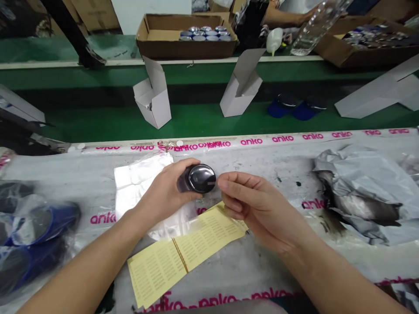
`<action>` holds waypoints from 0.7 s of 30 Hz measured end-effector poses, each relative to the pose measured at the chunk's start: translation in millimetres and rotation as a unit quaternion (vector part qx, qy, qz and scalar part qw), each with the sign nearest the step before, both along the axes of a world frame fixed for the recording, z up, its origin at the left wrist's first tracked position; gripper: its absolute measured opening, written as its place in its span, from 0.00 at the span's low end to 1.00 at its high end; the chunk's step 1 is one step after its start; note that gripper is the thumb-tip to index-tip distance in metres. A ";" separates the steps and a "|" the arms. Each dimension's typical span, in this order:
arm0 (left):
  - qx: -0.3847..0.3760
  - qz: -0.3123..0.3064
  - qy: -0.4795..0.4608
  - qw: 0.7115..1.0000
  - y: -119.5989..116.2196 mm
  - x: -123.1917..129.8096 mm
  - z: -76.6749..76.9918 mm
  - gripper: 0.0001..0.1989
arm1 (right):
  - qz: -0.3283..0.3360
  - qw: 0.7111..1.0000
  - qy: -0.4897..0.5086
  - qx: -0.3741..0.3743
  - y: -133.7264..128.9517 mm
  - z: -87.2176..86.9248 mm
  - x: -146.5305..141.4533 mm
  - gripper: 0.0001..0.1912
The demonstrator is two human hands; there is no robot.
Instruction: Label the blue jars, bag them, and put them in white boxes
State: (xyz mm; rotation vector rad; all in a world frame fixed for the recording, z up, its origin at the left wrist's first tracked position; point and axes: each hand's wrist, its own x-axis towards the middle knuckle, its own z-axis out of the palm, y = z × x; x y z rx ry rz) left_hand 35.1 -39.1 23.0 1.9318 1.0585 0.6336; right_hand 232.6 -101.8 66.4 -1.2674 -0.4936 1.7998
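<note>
My left hand (170,187) is wrapped round a dark jar with a glossy black lid (202,178), its top tilted toward me. Thumb and forefinger of my right hand (245,196) are pinched together at the lid's right edge. A small pale strip (211,183), perhaps a clear sticker, shows between those fingertips and the lid. Below both hands lie yellow sheets (186,253) printed with rows of small text, with a brown band across them. A stack of clear plastic bags (131,185) lies under and beside my left hand.
Blue containers in plastic (49,226) stand at left; a torn grey bag (369,196) lies at right. Beyond are two open white boxes (157,102) and two blue jars (278,107) on the green belt (193,117). A cardboard tray (186,50) and a co-worker's arm (284,17) are behind.
</note>
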 end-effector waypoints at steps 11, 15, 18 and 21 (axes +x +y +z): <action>0.053 -0.056 -0.036 0.996 0.0 -5.1 -5.9 0.25 | -0.005 0.998 0.012 -0.057 -7.1 -0.5 -7.3 0.11; 0.064 -0.077 -0.044 0.994 1.4 -5.4 -5.0 0.23 | 0.052 0.997 0.000 -0.048 -3.3 2.5 -4.8 0.14; 0.057 -0.085 -0.044 0.994 1.9 -6.3 -4.4 0.24 | 0.069 0.997 -0.009 -0.036 -4.0 3.5 -2.1 0.14; 0.053 -0.091 -0.050 0.993 2.2 -6.9 -3.7 0.24 | 0.070 0.997 -0.015 -0.032 -7.2 3.4 0.4 0.15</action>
